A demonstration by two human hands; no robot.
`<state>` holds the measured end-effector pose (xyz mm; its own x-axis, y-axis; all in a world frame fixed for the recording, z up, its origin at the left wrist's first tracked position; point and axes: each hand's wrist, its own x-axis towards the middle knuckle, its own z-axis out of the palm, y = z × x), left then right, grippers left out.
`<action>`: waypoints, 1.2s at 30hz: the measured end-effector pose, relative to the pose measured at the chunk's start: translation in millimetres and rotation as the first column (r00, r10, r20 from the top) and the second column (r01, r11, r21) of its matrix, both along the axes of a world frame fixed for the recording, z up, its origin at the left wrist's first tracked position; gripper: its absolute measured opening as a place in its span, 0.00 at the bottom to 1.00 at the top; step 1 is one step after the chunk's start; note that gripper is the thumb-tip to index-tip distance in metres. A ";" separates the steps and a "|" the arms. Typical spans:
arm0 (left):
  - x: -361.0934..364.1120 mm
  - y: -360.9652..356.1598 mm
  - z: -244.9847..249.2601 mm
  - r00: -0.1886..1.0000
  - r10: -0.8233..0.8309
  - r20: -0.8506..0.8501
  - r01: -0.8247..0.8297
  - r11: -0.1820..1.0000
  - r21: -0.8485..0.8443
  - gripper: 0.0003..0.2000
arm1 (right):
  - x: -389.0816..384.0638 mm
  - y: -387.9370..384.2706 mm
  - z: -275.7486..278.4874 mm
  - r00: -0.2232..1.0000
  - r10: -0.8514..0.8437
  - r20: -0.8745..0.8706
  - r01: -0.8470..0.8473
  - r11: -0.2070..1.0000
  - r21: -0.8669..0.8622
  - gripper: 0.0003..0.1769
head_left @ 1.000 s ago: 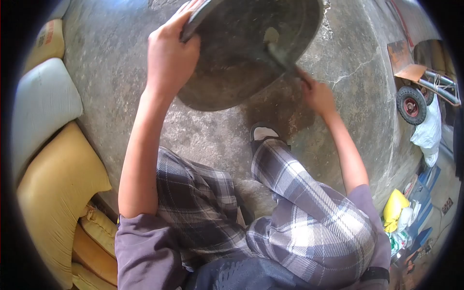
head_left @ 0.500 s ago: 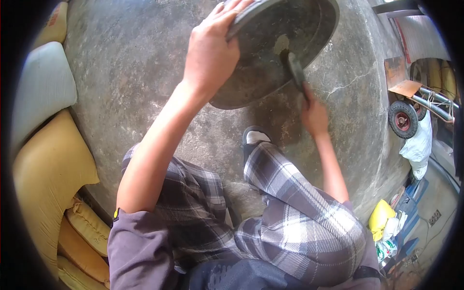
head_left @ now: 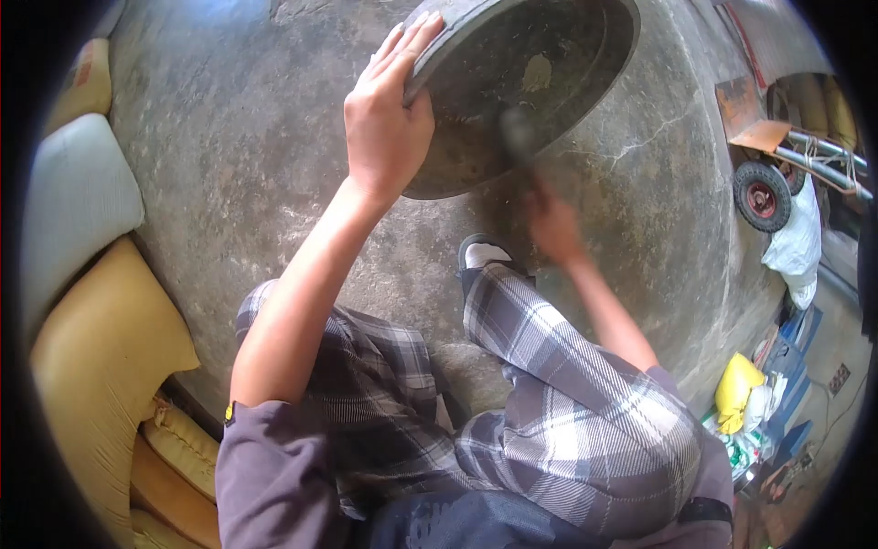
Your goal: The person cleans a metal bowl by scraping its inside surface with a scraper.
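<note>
Nearby, sacks [head_left: 110, 325], handcart [head_left: 762, 135]; left grip [head_left: 391, 123] clasps basin [head_left: 476, 78], right grip [head_left: 555, 227] seemingly blurred tool [head_left: 519, 137].

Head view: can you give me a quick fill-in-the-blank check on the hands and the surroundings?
The left hand grips the dark basin's rim; the blurred tool is in the ____.
The nearer cart wheel's hub is ____.
The large mustard sack lies at the picture's far ____.
Missing words: right hand; red; left.
</note>
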<state>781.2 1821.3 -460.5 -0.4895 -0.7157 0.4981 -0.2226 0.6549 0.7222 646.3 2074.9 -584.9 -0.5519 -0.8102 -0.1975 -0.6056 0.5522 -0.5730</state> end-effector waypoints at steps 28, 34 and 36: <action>18.4 5.3 -44.0 1.000 -0.012 0.013 0.013 0.999 -0.050 0.30 | 32.6 -49.1 60.6 0.946 0.026 0.324 -0.114 0.960 0.256 0.28; 25.8 2.6 -55.0 0.999 0.036 -0.039 -0.034 0.997 0.067 0.21 | 31.4 -27.1 30.8 0.919 0.046 0.392 -0.107 0.985 0.135 0.27; 38.5 -1.0 -60.1 0.998 0.037 0.051 -0.041 0.996 0.079 0.21 | 0.0 -11.0 18.7 1.000 -0.020 0.017 0.015 0.973 0.232 0.28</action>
